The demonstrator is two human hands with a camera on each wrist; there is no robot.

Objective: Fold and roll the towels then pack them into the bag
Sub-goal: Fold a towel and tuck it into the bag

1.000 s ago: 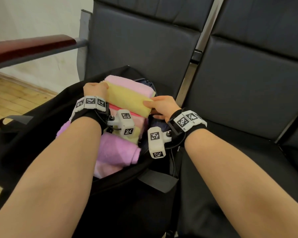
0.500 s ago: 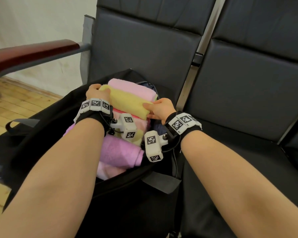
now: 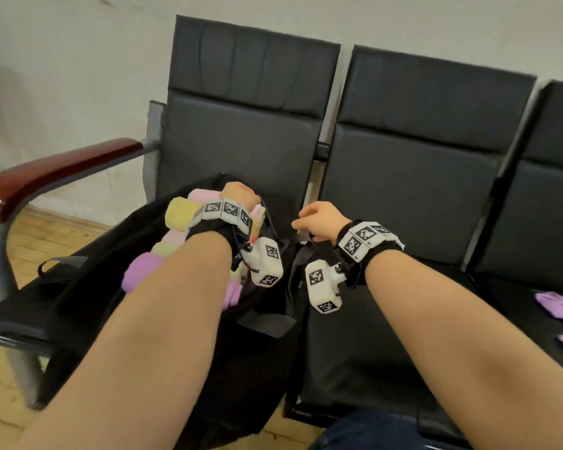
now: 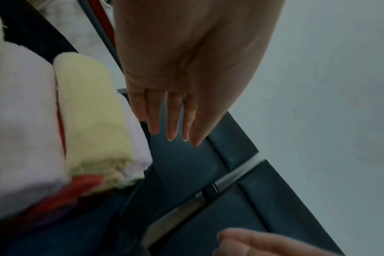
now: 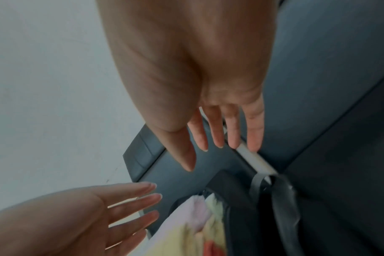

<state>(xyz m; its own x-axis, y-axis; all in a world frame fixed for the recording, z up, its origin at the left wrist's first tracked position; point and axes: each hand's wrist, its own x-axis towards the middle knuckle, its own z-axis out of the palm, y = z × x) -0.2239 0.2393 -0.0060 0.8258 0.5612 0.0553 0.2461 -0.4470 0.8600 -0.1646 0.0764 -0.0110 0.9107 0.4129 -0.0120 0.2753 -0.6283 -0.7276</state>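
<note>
The black bag (image 3: 88,254) stands open on the left chair seat, stuffed with rolled towels: a yellow roll (image 3: 181,211) on top, pink rolls (image 4: 22,121) and a purple roll (image 3: 140,272) below it. My left hand (image 3: 238,194) hovers over the far end of the rolls with its fingers (image 4: 172,124) straight, holding nothing. Beside the bag's right edge my right hand (image 3: 309,219) is raised, its fingers (image 5: 216,136) spread and empty. The yellow roll (image 4: 92,121) lies just left of my left palm. My left forearm hides part of the towels.
A loose purple towel (image 3: 559,316) lies on the seat at the far right. A grey bag strap (image 5: 283,207) hangs at the bag's right side. A red-brown armrest (image 3: 56,170) runs along the left. Black chair backs (image 3: 420,151) stand behind.
Both hands have let go of the yellow roll and lifted off it. My right hand has moved right, away from the bag. The head view has pulled back.
</note>
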